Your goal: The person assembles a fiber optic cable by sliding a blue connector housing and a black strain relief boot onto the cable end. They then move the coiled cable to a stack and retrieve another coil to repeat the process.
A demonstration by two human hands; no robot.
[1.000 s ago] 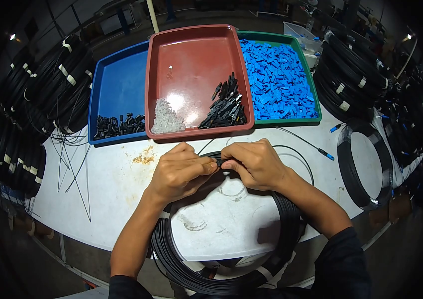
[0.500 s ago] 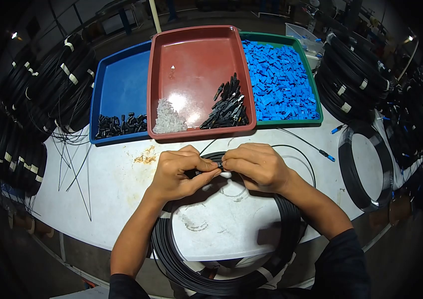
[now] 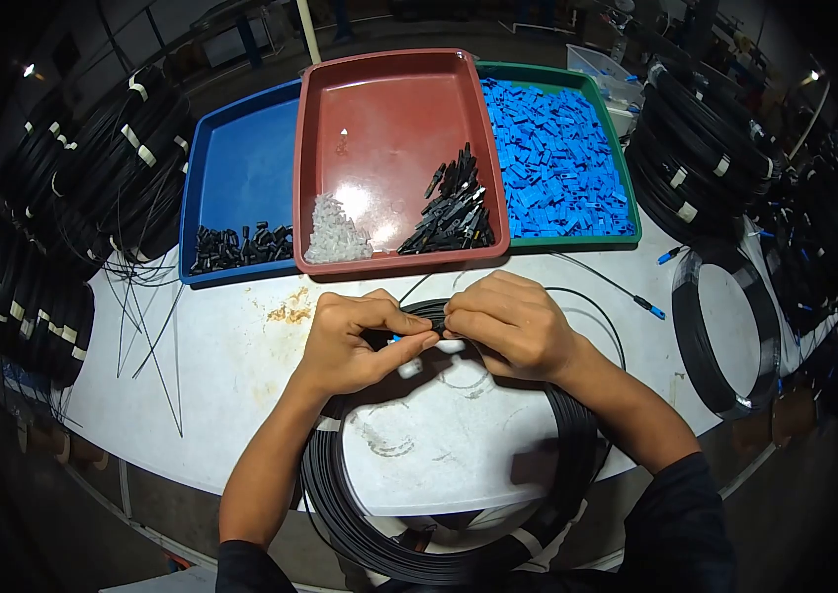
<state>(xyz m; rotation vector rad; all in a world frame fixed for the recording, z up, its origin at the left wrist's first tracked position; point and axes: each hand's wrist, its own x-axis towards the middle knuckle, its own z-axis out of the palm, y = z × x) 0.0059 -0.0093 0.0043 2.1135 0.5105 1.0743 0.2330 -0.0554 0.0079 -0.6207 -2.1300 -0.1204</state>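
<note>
Along the far side of the white desk (image 3: 226, 395), three trays stand side by side: a blue tray (image 3: 241, 158) with black boots (image 3: 236, 249), a red tray (image 3: 389, 128) with white plastic parts (image 3: 335, 234) and black connector bodies (image 3: 451, 212), and a green tray (image 3: 567, 242) spread with blue connector housings (image 3: 557, 158). Stacked cable coils flank the scene at left (image 3: 132, 148) and right (image 3: 701, 158); a single wrapped coil (image 3: 693, 336) lies on the right. A blue-tipped cable end (image 3: 656, 312) rests near the green tray, and loose cable tails trail over the left of the desk. The desk's curved near edge passes beneath the large coil of black cable (image 3: 325, 484), which overhangs it; bare surface shows within the ring and left of the left forearm. At the coil's far side, the left hand (image 3: 355, 341) pinches a small connector piece (image 3: 396, 338) between nearly closed thumb and forefinger; the right hand (image 3: 513, 326), fingers curled closed, grips its other end. The piece shows blue at left and dark at the fingertips, mostly hidden. A blurred pale object (image 3: 409, 370) appears below the left thumb.
</note>
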